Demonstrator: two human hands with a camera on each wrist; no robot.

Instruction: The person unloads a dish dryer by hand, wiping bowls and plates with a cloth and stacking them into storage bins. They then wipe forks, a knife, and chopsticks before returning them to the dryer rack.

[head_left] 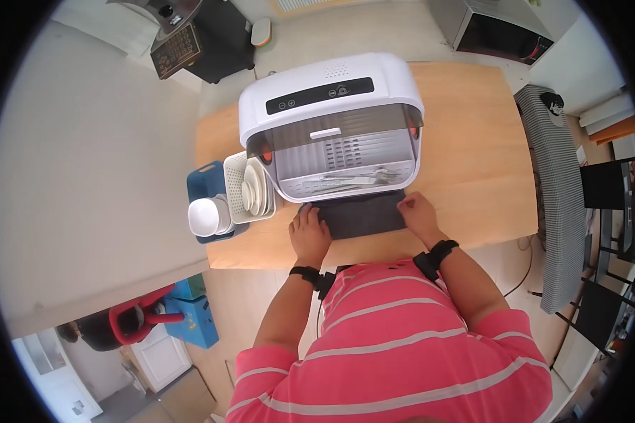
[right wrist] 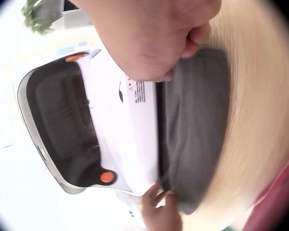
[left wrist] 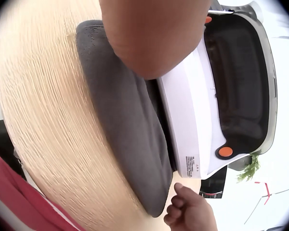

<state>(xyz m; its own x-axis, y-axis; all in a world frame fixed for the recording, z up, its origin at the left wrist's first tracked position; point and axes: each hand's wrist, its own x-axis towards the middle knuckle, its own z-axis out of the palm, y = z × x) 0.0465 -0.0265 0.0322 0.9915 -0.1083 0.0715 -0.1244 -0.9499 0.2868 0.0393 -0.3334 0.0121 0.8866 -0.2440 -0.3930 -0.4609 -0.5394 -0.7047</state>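
Note:
A folded dark grey cloth (head_left: 363, 216) lies on the wooden table, along the front of a white dish cabinet (head_left: 331, 88). My left hand (head_left: 309, 236) holds the cloth's left end, its fingers and thumb at the corner in the right wrist view. At the opposite end, my right hand (head_left: 420, 215) pinches the edge with curled fingers. The cabinet's tinted lid (head_left: 289, 138) is partly raised, and cutlery (head_left: 360, 179) lies in its front tray. In the left wrist view, the back of my left hand (left wrist: 156, 38) covers part of the cloth.
Left of the cabinet stand a white basket (head_left: 233, 169) of plates and a blue basket (head_left: 203, 182) with white bowls. A microwave (head_left: 501, 35) is at the back right. A checked-cloth-covered bench (head_left: 561, 197) runs beyond the table's right edge.

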